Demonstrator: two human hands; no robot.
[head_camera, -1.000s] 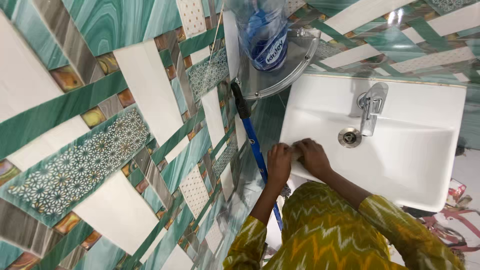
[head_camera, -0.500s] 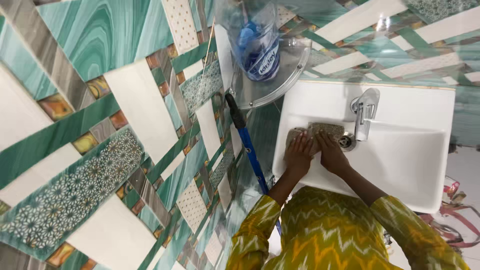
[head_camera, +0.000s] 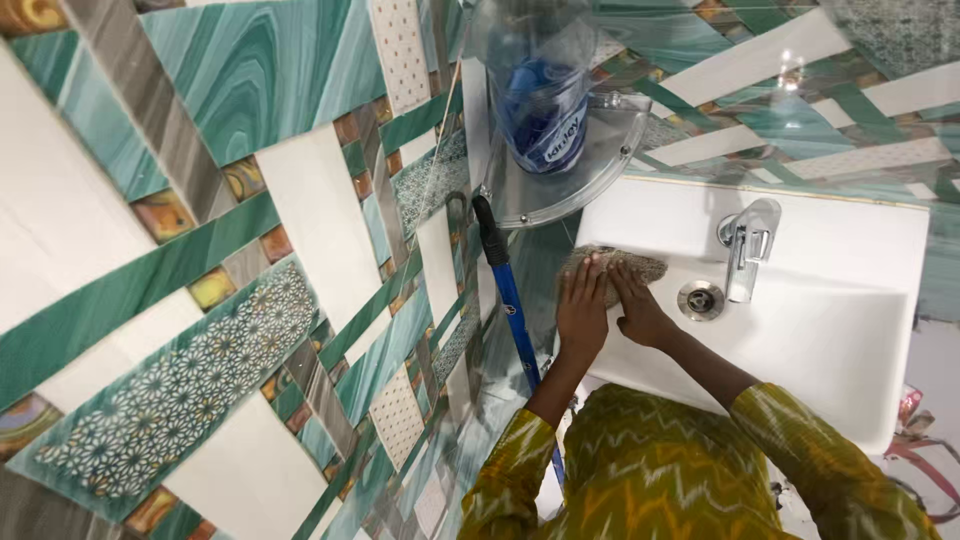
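Green, white and grey patterned tiles (head_camera: 200, 250) are seen covering the bathroom wall around a white washbasin (head_camera: 830, 330). A brownish scrubbing cloth (head_camera: 640, 265) is pressed flat against the basin's far left inner corner, just left of the drain (head_camera: 700, 299) and the chrome tap (head_camera: 748, 245). The left hand (head_camera: 582, 315) is laid on the cloth with fingers stretched out flat, and the right hand (head_camera: 637, 305) is placed beside it, fingers likewise extended over the cloth. Both hands are touching each other. A glass corner shelf (head_camera: 590, 180) is mounted above the basin, carrying a clear bottle of blue liquid (head_camera: 540, 90). A blue-handled tool (head_camera: 510, 300) is leaned against the wall, left of the basin.
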